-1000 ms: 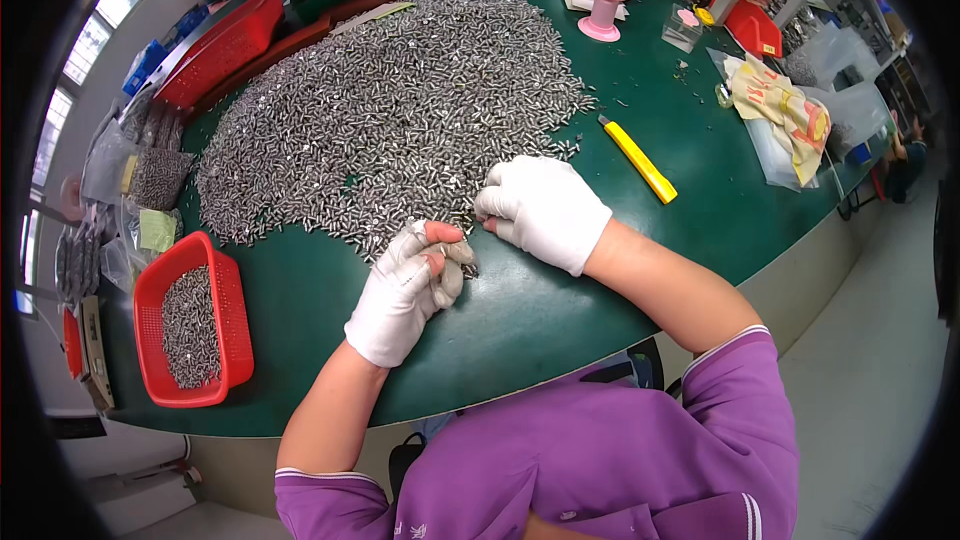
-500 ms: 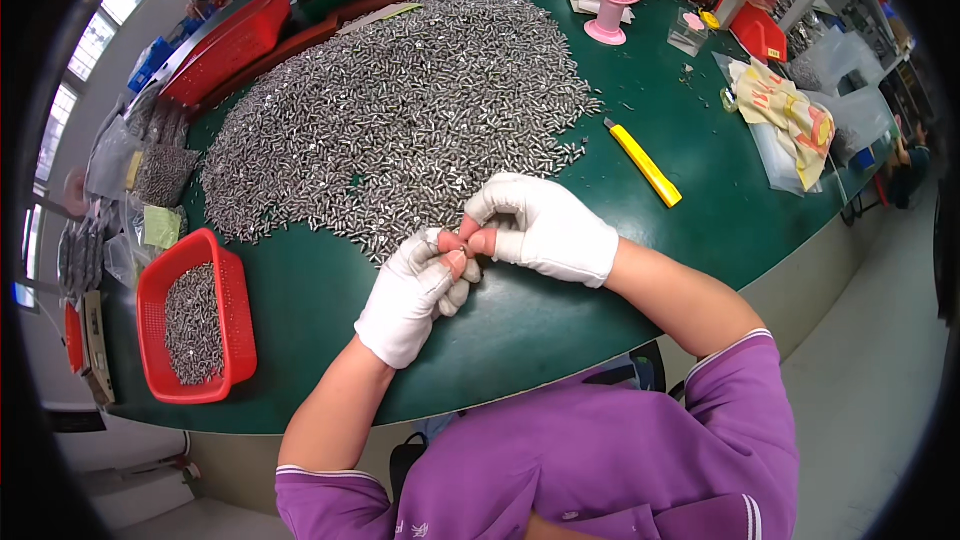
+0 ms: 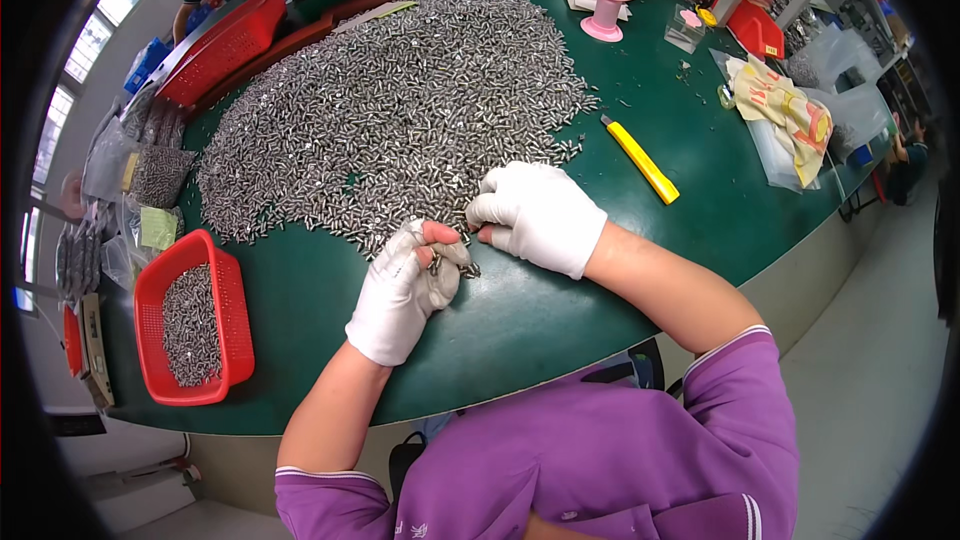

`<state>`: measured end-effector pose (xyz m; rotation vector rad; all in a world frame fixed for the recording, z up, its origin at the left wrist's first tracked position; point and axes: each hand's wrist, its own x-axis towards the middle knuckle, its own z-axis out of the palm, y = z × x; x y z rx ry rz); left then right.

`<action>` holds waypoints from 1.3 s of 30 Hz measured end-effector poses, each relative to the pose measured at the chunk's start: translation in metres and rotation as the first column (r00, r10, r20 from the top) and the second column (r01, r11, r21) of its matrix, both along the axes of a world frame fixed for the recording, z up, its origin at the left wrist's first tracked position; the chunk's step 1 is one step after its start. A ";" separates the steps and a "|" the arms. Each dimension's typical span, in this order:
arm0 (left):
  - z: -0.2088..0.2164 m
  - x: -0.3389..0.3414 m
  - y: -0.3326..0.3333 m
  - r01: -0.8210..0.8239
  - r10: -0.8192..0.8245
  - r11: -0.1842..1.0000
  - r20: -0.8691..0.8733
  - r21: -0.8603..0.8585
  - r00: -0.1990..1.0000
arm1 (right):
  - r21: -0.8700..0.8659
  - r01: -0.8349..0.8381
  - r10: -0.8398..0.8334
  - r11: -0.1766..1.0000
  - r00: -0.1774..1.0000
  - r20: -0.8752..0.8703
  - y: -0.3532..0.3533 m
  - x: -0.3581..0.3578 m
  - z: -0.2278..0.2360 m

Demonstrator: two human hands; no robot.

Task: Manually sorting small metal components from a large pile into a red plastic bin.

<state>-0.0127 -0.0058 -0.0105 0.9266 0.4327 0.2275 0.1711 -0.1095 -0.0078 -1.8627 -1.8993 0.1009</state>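
Both hands wear white gloves that leave the thumb and some fingertips bare. A large pile of small metal pins (image 3: 400, 100) covers much of the green table. My left hand (image 3: 400, 285) is curled at the pile's near edge, with a few metal pins showing among its bent fingers. Close to its right, my right hand (image 3: 540, 215) reaches down to the edge of the pile, palm down. Its fingers are bent together, and whatever lies between the fingertips is hidden. A small gap separates the two hands.
A red plastic basket (image 3: 240, 340) holding more pins stands at the left. To the right lie a yellow utility knife (image 3: 640, 160) and a yellow cloth (image 3: 785, 115). A pink fan (image 3: 607, 0) stands at the back. Bagged pins (image 3: 160, 175) sit at the far left.
My hands were touching fingertip to fingertip; now they are apart. The right hand has moved slightly up and left to the pile's edge. The left fingers have curled inward.
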 end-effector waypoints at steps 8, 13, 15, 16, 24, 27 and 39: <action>0.000 -0.001 0.004 0.093 -0.086 0.993 -0.095 0.068 0.992 | 0.067 -0.034 0.039 0.997 0.996 -0.075 0.000 -0.003 0.002; 0.008 0.003 -0.003 0.127 -0.113 0.989 -0.173 0.074 0.978 | 0.260 -0.178 0.215 0.949 0.969 -0.120 -0.002 -0.003 0.008; 0.005 0.001 0.000 0.148 -0.136 0.986 -0.143 0.081 0.980 | 0.294 -0.208 0.256 0.933 0.958 -0.132 -0.002 -0.004 0.008; 0.005 0.001 0.000 0.151 -0.138 0.985 -0.143 0.082 0.980 | 0.295 -0.206 0.254 0.933 0.958 -0.132 -0.002 -0.003 0.009; 0.001 0.000 0.003 0.153 -0.157 0.987 -0.102 -0.046 0.982 | 0.244 -0.029 0.073 0.969 0.982 -0.176 -0.001 0.006 0.006; -0.001 0.000 0.002 0.134 -0.139 0.989 -0.093 -0.063 0.986 | 0.188 0.018 0.000 0.982 0.995 -0.096 -0.002 0.007 0.003; -0.004 -0.002 0.006 0.097 -0.090 0.992 0.086 -0.083 0.992 | 0.019 0.102 -0.102 0.995 0.994 -0.028 -0.002 0.008 -0.004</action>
